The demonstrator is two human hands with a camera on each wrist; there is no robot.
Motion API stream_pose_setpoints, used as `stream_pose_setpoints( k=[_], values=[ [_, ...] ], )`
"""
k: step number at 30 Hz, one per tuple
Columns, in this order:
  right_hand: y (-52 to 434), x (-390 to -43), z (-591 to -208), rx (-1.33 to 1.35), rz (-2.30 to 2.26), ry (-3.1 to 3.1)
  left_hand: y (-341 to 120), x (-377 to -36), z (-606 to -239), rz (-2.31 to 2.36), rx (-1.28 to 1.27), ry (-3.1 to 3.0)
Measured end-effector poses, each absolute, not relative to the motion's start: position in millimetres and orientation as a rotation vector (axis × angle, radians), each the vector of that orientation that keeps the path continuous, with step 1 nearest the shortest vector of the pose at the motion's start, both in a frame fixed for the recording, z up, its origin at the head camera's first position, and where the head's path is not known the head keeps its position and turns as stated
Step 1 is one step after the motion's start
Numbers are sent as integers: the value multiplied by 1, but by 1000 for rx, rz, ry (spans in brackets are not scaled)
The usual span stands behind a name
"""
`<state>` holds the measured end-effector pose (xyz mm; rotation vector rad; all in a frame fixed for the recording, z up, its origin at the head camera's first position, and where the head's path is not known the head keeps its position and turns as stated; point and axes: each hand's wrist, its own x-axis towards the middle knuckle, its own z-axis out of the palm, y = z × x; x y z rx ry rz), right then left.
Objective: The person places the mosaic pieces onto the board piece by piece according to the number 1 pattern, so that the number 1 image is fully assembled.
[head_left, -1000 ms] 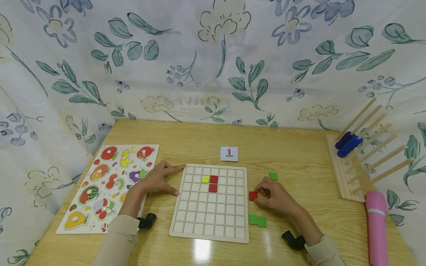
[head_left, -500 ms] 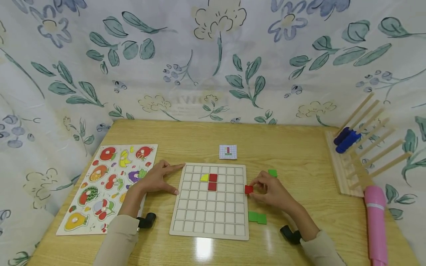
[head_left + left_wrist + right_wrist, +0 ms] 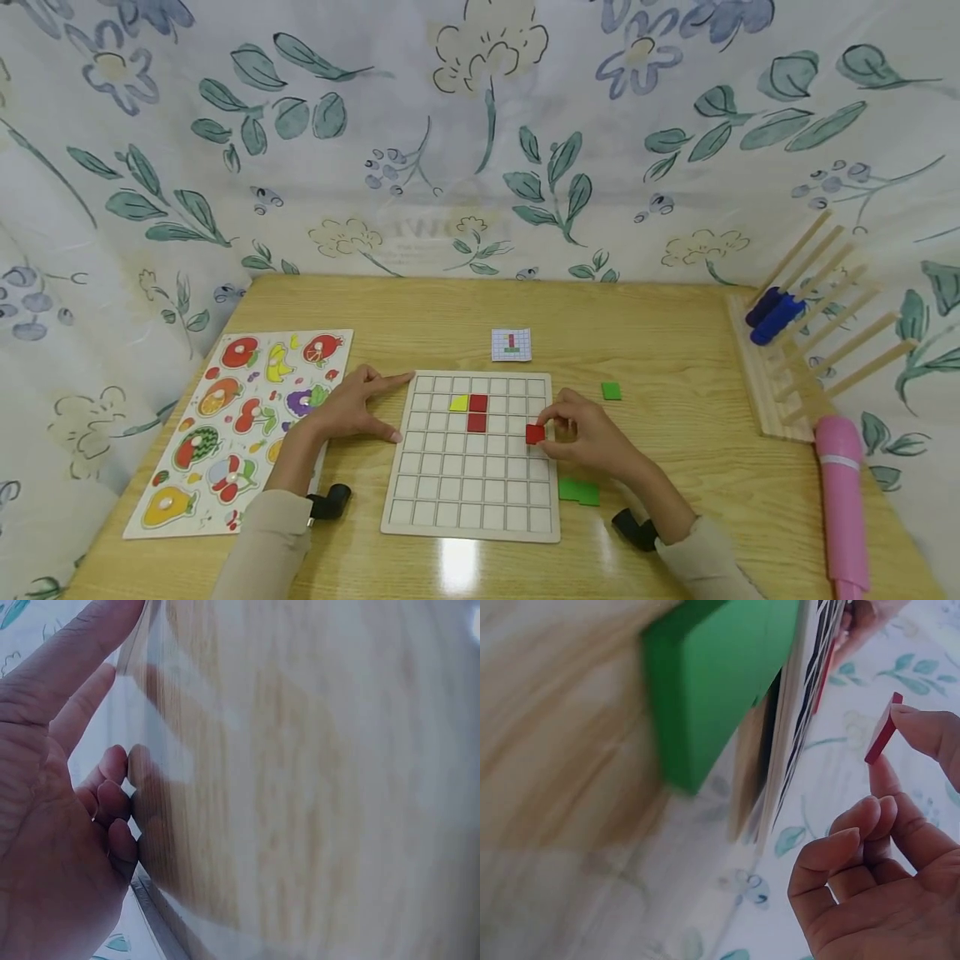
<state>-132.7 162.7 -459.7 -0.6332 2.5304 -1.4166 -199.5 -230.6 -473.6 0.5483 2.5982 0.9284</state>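
Right hand (image 3: 588,437) pinches a red square tile (image 3: 535,433) between thumb and forefinger; the remaining fingers (image 3: 855,825) are curled, as the right wrist view confirms. The tile hangs over the right-hand columns of the wooden grid board (image 3: 472,492), level with the row below the two red tiles (image 3: 477,413) and the yellow tile (image 3: 460,403) already seated. Whether it touches the board cannot be determined.

Left hand (image 3: 352,408) rests beside the board's left edge, forefinger and thumb extended, gripping nothing; the other fingers appear loosely curled.

Assessment: the tile looks thin, rigid and light, probably smooth-faced; hold by opposite edges is suitable, as the flat faces offer little purchase.

Green tiles (image 3: 579,491) lie on the desk (image 3: 675,467) beside the board; a pattern card (image 3: 512,344) lies beyond it.
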Motion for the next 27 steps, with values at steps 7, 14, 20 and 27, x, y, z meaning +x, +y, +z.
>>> stream_pose_setpoints(
  k=[7, 14, 20, 27],
  values=[
    [147, -129, -460, -614, -1380, 2538, -233, -200, -478, 923, 556, 2599],
    [135, -129, -463, -661, -1410, 2526, -234, -200, -478, 919, 560, 2603],
    [124, -128, -461, -745, -1409, 2497, -234, -199, -478, 934, 560, 2599],
    [112, -128, -460, -844, -1406, 2524, -234, -200, -479, 912, 562, 2612]
  ],
)
